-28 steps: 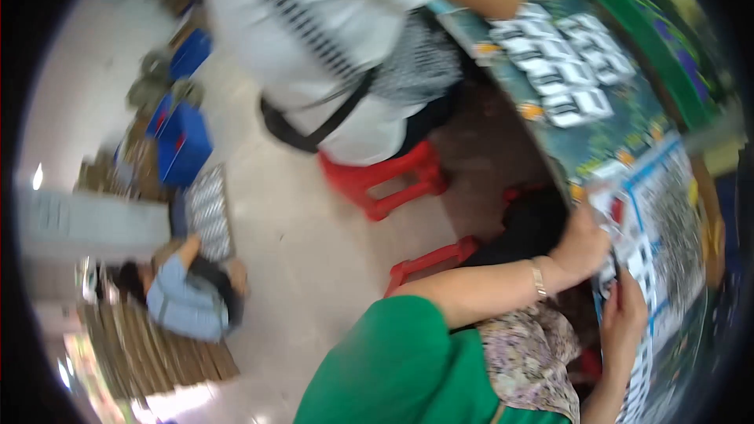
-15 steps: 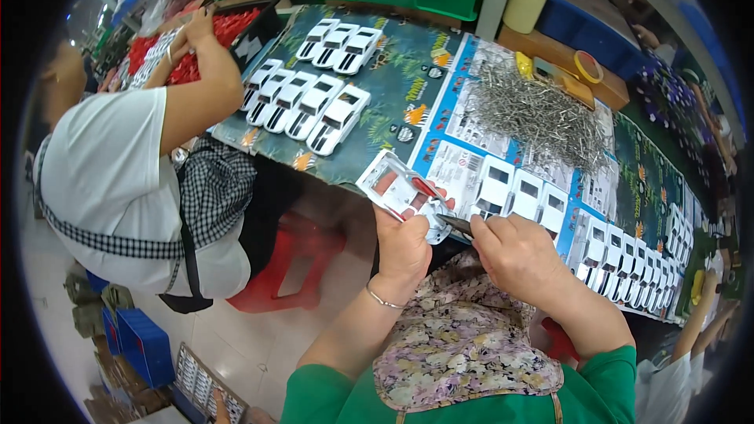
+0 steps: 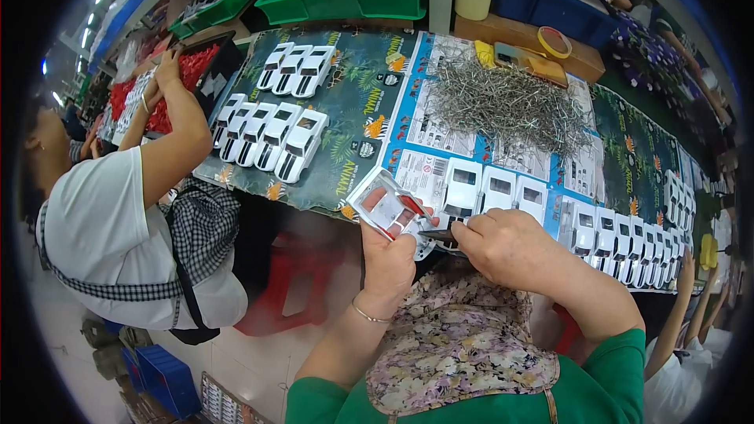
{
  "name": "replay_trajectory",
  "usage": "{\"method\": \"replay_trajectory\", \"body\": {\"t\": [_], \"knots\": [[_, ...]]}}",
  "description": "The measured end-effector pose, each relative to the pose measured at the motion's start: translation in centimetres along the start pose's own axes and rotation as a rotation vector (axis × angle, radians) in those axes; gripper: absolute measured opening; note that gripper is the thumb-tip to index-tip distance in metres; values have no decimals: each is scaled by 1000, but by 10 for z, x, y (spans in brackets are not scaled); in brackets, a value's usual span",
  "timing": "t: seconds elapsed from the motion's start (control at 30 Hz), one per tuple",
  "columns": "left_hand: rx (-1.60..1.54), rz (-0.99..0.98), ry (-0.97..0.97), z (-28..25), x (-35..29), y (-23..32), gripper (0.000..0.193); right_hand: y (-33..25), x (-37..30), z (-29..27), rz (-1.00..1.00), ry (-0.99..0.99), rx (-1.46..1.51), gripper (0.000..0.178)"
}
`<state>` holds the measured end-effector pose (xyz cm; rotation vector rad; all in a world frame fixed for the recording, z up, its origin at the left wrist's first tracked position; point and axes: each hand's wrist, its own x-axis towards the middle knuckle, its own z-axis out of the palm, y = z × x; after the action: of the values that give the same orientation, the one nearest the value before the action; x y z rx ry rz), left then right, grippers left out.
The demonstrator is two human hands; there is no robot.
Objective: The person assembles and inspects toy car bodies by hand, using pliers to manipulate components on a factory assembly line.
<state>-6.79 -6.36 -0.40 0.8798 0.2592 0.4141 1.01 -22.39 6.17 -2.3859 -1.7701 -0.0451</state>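
Patterned worktable [image 3: 345, 102], left fingers [image 3: 402, 246] gripping white car shell [image 3: 383, 213], right fingers [image 3: 481, 229] clasping dark tool [image 3: 440, 234], mostly hidden

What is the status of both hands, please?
Left hand gripping white car shell, hollow side showing. Right hand holding dark tool, tip at shell. White cars close by; none apparently blocking.

Factory assembly workshop

White toy cars [image 3: 301, 135] stand in rows along a tabletop [image 3: 342, 127], near heaped thin metal pieces [image 3: 510, 102]; a green parts bin [image 3: 345, 8] sits far, a co-worker [image 3: 98, 247] left.
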Motion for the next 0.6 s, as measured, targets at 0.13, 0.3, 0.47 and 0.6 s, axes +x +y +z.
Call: {"method": "replay_trajectory", "body": {"t": [0.13, 0.3, 0.47, 0.6], "knots": [[14, -30, -32, -2, 3, 5, 74, 3, -4, 6, 81, 51, 184, 20], [-117, -56, -230, -9, 24, 31, 70, 1, -12, 2, 182, 163, 353, 23], [810, 331, -161, -53, 65, 42, 66, 7, -32, -2, 322, 195, 622, 27], [1550, 545, -76, -69, 91, 48, 48, 8, -43, -9, 348, 142, 806, 31]]}}
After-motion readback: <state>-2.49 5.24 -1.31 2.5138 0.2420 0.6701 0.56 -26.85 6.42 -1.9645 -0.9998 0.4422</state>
